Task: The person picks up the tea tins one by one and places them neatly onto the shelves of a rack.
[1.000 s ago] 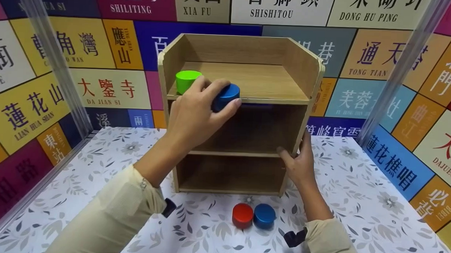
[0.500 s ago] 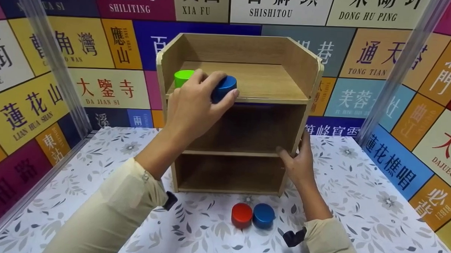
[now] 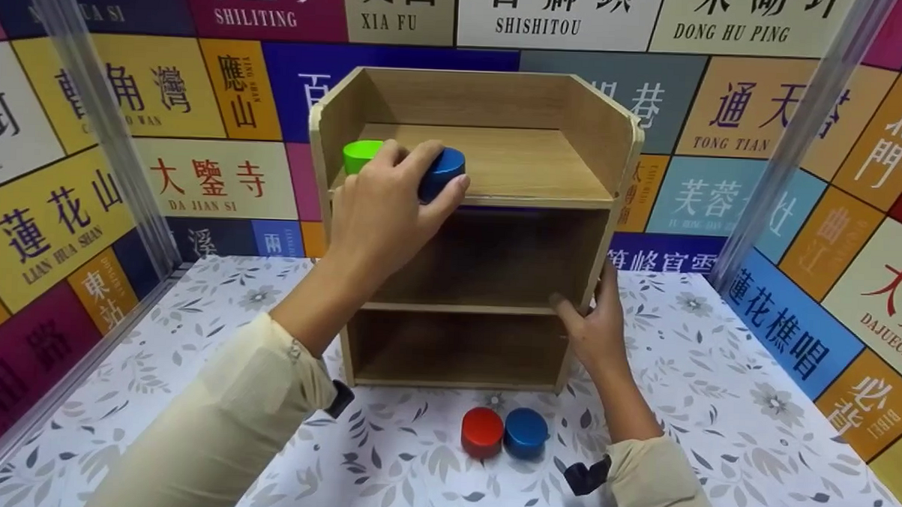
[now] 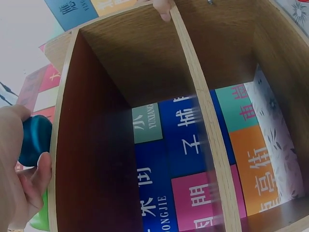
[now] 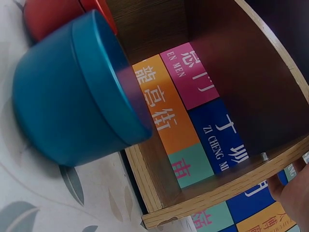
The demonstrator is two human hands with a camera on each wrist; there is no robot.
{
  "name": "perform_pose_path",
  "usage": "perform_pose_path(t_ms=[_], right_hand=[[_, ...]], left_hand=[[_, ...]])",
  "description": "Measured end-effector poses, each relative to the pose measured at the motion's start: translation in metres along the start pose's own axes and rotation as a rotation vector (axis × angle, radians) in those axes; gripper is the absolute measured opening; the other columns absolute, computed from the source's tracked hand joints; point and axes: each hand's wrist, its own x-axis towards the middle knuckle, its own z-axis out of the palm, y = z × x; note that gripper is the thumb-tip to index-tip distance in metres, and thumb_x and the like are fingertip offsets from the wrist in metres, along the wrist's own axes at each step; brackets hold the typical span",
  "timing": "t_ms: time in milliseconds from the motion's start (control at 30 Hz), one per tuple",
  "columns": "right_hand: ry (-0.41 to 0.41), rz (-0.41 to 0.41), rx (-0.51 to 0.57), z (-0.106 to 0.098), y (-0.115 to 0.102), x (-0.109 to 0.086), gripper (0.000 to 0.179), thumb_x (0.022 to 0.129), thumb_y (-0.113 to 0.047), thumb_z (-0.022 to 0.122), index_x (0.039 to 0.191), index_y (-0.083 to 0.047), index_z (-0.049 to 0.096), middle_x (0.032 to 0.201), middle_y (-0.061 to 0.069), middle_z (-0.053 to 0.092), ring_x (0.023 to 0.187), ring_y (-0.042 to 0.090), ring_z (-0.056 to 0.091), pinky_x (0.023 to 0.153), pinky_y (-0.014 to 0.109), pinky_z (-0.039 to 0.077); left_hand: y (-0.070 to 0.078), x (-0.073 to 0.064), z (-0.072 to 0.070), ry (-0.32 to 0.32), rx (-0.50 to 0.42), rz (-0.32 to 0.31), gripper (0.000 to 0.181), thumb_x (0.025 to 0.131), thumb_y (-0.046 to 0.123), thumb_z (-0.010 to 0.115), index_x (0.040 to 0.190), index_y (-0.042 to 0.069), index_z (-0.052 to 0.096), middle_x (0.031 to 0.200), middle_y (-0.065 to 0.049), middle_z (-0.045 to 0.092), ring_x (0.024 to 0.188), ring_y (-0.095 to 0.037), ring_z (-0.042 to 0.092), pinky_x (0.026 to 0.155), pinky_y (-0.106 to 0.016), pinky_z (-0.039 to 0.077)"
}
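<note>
A small wooden shelf unit (image 3: 514,162) faces me. My left hand (image 3: 381,217) is at the front of its top board, pinching a blue lidded canister (image 3: 446,171) between thumb and fingers. Left of that, a lime green canister (image 3: 358,156) sits on the top board, partly hidden behind the hand. The left wrist view shows the blue canister (image 4: 37,140) upright beside the top board's edge, thumb against it. My right hand (image 3: 600,337) grips the unit's right side panel, thumb at the front near the middle board and fingers behind the panel.
A red canister (image 3: 482,433) and a second blue canister (image 3: 526,434) stand side by side on the floral tablecloth (image 3: 714,443) before the unit. Behind rises a wall of coloured sign panels (image 3: 579,18). Clear upright posts (image 3: 785,137) stand at both sides.
My left hand has shifted slightly up and to the left with the blue canister, bringing it over the top board's front edge. The right hand keeps its grip on the side panel.
</note>
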Motion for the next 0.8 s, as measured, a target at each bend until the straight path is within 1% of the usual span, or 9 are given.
perform_pose_path(t_ms=[133,300,433,667,800], right_hand=[[0.002,-0.002,-0.012,0.0003,0.0,-0.0003,0.085,0.093,-0.016,0.07,0.161,-0.027,0.021,0.156,0.007,0.038,0.145,0.024,0.038,0.114,0.056,0.039],[-0.005,0.005,-0.019,-0.0002,0.0006,-0.0013,0.086,0.093,-0.017,0.07,0.162,-0.028,0.019,0.159,0.004,0.035,0.148,0.024,0.035,0.116,0.057,0.036],[-0.006,0.009,-0.008,-0.0002,0.0008,-0.0012,0.088,0.093,-0.015,0.07,0.163,-0.026,0.018,0.16,0.005,0.034,0.149,0.025,0.034,0.116,0.057,0.036],[-0.004,0.003,-0.006,-0.0003,0.0007,-0.0001,0.087,0.092,-0.015,0.07,0.162,-0.026,0.02,0.16,0.004,0.034,0.148,0.025,0.034,0.117,0.057,0.034],[-0.004,0.007,-0.014,-0.0005,0.0011,0.0004,0.086,0.093,-0.016,0.07,0.162,-0.026,0.02,0.16,0.004,0.034,0.149,0.025,0.034,0.118,0.058,0.032]], left_hand=[[0.0009,0.0005,0.0016,-0.001,0.006,0.014,0.058,0.097,0.062,0.055,0.138,0.02,0.063,0.114,-0.011,0.066,0.09,-0.027,0.069,0.081,-0.042,0.061],[0.0012,0.0007,0.0047,-0.006,0.015,0.0,0.057,0.099,0.06,0.054,0.138,0.019,0.062,0.116,-0.012,0.066,0.089,-0.029,0.07,0.081,-0.043,0.061],[0.0027,0.0011,0.007,-0.017,0.034,-0.005,0.056,0.1,0.057,0.053,0.139,0.017,0.062,0.118,-0.014,0.066,0.087,-0.031,0.071,0.08,-0.044,0.062],[0.0052,0.0025,0.0085,-0.016,0.056,-0.003,0.056,0.103,0.055,0.049,0.143,0.017,0.059,0.12,-0.017,0.066,0.086,-0.034,0.071,0.079,-0.047,0.062],[0.0057,0.0026,0.0093,-0.014,0.053,-0.007,0.058,0.103,0.054,0.049,0.147,0.017,0.055,0.124,-0.017,0.065,0.085,-0.032,0.071,0.077,-0.045,0.062]])
